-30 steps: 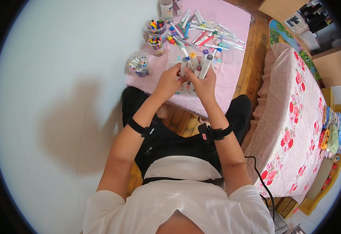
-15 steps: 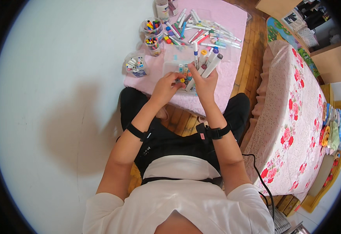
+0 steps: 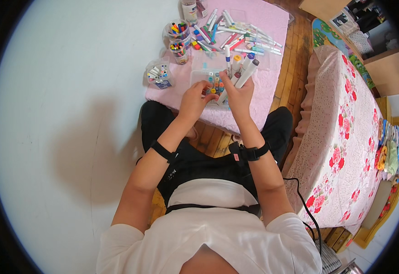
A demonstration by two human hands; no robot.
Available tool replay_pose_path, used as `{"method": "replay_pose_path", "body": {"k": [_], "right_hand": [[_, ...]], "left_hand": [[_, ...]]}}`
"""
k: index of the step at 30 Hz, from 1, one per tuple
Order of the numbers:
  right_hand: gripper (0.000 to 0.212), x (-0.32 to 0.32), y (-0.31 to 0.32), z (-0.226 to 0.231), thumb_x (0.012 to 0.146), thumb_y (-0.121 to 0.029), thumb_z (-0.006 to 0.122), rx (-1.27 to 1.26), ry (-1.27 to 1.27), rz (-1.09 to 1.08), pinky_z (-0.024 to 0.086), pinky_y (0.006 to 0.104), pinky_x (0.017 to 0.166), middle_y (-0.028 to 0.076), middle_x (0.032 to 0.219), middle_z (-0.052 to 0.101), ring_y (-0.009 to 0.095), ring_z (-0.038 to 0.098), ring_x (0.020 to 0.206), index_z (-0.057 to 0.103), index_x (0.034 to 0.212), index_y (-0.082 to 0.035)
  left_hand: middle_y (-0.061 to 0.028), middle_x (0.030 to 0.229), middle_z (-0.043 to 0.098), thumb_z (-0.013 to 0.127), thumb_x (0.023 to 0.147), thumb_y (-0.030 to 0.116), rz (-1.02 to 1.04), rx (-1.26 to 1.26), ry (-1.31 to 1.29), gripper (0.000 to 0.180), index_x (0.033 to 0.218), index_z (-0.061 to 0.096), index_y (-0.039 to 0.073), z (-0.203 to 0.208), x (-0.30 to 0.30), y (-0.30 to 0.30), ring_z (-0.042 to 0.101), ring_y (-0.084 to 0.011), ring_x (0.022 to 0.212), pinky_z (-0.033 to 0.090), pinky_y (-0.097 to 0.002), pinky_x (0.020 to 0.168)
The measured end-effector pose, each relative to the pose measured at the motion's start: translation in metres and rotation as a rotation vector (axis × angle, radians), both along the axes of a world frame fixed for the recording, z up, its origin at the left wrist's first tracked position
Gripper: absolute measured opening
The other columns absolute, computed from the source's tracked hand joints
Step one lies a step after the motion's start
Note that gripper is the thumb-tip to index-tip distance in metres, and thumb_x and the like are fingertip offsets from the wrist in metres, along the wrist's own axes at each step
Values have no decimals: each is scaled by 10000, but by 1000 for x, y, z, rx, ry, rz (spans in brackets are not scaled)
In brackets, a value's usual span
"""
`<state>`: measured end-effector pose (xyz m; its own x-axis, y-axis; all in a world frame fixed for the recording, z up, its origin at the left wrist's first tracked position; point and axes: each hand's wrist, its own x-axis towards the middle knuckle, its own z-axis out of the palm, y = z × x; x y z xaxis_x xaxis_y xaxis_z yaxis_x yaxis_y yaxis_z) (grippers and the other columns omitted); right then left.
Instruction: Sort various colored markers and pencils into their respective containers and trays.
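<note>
My right hand [image 3: 239,97] is closed around a bundle of several white-barrelled markers [image 3: 245,74] with dark, blue, yellow and maroon caps. They stand tilted upward above the right side of a clear plastic box [image 3: 197,78]. Inside that box, more markers [image 3: 215,85] stand upright, packed with coloured ends up, a yellow one near the front. My left hand [image 3: 193,101] is at the box's near left side, thumb and forefinger spread apart beside the yellow end. Nothing shows between them, and its other fingers are partly hidden.
Loose markers [image 3: 236,36] lie scattered on the pink-covered table [image 3: 176,93]. Along its left side stand a tub of pens [image 3: 178,30], a smaller tub [image 3: 178,51] and a clear marker container [image 3: 159,77]. A white wall [image 3: 71,68] is left, a flowered bed [image 3: 336,137] right.
My left thumb and forefinger have moved slightly apart by the yellow-ended marker, which remains in the box. The bundle in my right hand has shifted a little left and down.
</note>
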<state>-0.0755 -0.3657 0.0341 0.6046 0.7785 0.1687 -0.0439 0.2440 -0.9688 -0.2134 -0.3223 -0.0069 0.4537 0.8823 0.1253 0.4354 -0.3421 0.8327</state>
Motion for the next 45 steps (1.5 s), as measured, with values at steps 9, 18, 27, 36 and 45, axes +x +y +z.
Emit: {"method": "replay_pose_path", "body": {"k": [9, 18, 27, 36, 45], "right_hand": [[362, 2, 1, 2, 860, -127, 811, -37, 17, -6, 516, 272, 679, 28, 901, 655, 97, 623, 793, 614, 1137, -4], [399, -7, 3, -7, 859, -170, 805, -63, -284, 98, 533, 335, 729, 62, 913, 695, 171, 668, 804, 604, 1179, -44], [407, -8, 0, 14, 860, -162, 791, -164, -378, 336, 538, 347, 732, 100, 933, 707, 215, 702, 800, 595, 1206, -77], [280, -1, 6, -4, 879, -112, 759, -104, -97, 172, 525, 272, 724, 14, 864, 677, 81, 634, 786, 646, 1122, -29], [295, -8, 1, 2, 897, -80, 760, -115, -88, 158, 516, 259, 722, 25, 912, 659, 85, 619, 802, 621, 1143, 7]], "left_hand": [[-97, 959, 709, 745, 865, 34, -108, -92, -37, 204, 1053, 668, 12, -2, -18, -1, 700, -211, 865, 563, -330, 755], [-54, 1078, 668, 685, 977, 139, 41, -104, -515, 219, 1156, 659, 16, 33, -8, 2, 670, -141, 900, 533, -280, 777], [-71, 1031, 662, 586, 1049, 206, 125, -102, -756, 258, 1208, 616, 4, 74, -32, 21, 657, -129, 908, 548, -261, 786], [-81, 966, 641, 456, 1095, 213, 310, 44, -394, 274, 1235, 605, 30, 49, -107, 70, 670, -164, 804, 555, -302, 708], [-93, 845, 681, 577, 956, 86, 297, 516, 639, 301, 1244, 651, 130, 33, -116, 83, 665, -320, 870, 533, -427, 758]]}}
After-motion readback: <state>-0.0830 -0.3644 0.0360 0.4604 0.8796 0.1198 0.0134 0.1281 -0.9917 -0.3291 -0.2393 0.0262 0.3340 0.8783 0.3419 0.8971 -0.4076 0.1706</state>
